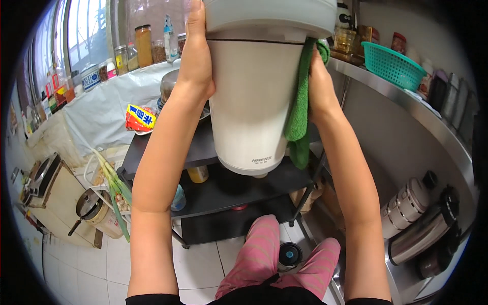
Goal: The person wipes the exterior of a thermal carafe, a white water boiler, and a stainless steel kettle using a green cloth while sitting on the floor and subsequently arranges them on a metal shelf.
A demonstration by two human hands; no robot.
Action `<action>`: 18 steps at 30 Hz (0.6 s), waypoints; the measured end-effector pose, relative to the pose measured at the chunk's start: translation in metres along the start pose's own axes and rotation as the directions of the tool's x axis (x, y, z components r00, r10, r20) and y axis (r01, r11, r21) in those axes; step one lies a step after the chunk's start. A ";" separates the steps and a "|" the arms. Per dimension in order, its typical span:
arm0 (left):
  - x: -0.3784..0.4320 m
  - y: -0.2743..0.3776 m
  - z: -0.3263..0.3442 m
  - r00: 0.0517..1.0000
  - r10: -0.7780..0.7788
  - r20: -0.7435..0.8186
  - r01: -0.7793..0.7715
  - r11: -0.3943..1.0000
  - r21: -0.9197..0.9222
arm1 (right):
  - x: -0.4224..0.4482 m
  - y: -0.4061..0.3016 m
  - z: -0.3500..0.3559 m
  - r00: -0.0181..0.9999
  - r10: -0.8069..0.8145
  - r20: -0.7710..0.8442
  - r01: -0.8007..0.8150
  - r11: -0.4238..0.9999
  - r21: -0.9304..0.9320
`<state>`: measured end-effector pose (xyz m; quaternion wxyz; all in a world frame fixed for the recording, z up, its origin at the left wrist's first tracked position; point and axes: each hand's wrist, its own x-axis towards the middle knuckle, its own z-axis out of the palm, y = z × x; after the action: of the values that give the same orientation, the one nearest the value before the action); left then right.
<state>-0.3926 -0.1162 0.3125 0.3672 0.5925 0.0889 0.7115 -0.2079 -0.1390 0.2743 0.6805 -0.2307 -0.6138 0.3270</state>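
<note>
Raised high in front of me is a large white HAERS insulated container (251,95), wide at the top and narrowing to its base. Its pale upper section (270,13) runs out of the picture at the top. My left hand (198,57) grips the container's left side, the thumb pointing up. On the opposite side my right hand (321,82) holds a green towel (299,118) against the wall, and the cloth hangs down past the container's base. The fingers of both hands are mostly hidden.
Below the container stands a black wheeled shelf cart (240,190). A red-and-yellow food packet (140,118) lies at its left. Spring onions (110,179) lean from a white rack. A teal basket (394,66) sits on the right steel shelf, with several flasks (421,228) underneath. A dark-lidded container (289,254) stands between my legs.
</note>
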 end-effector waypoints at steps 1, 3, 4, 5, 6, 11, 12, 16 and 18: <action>0.007 -0.005 -0.005 1.000 -0.015 0.005 0.015 1.000 0.000 | 0.003 0.004 0.006 0.999 0.044 -0.009 -0.043 0.999 0.028; 0.017 -0.020 -0.016 1.000 0.015 0.014 -0.014 0.999 -0.032 | 0.016 0.027 0.010 0.999 0.032 0.013 -0.032 0.999 0.031; 0.022 -0.027 -0.028 0.999 -0.006 0.035 0.007 0.999 -0.044 | 0.020 0.036 0.014 0.996 0.082 0.032 -0.084 0.993 0.077; 0.027 -0.034 -0.040 0.998 -0.025 0.057 0.029 0.998 -0.056 | 0.025 0.048 0.016 0.995 0.086 0.054 -0.091 0.992 0.089; 0.030 -0.040 -0.048 0.999 -0.034 0.042 0.037 0.998 -0.059 | 0.029 0.057 0.018 0.993 0.099 0.067 -0.105 0.990 0.092; 0.027 -0.064 -0.068 0.998 -0.042 -0.045 0.041 0.999 -0.010 | 0.052 0.103 0.019 0.982 0.153 0.111 -0.161 0.984 0.070; 0.025 -0.069 -0.073 0.997 -0.053 -0.055 0.052 0.998 -0.022 | 0.062 0.121 0.017 0.980 0.125 0.154 -0.135 0.989 0.060; 0.038 -0.096 -0.098 0.992 -0.030 -0.121 0.033 0.999 0.022 | 0.073 0.138 0.026 0.971 0.184 0.153 -0.196 0.979 0.061; 0.048 -0.104 -0.106 0.993 0.023 -0.117 -0.012 0.996 0.089 | 0.074 0.137 0.031 0.969 0.223 0.105 -0.229 0.972 0.045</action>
<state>-0.4467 0.0211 0.2610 0.3286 0.5658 0.1364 0.7438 -0.2584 0.0057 0.2314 0.6138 -0.2632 -0.6071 0.4307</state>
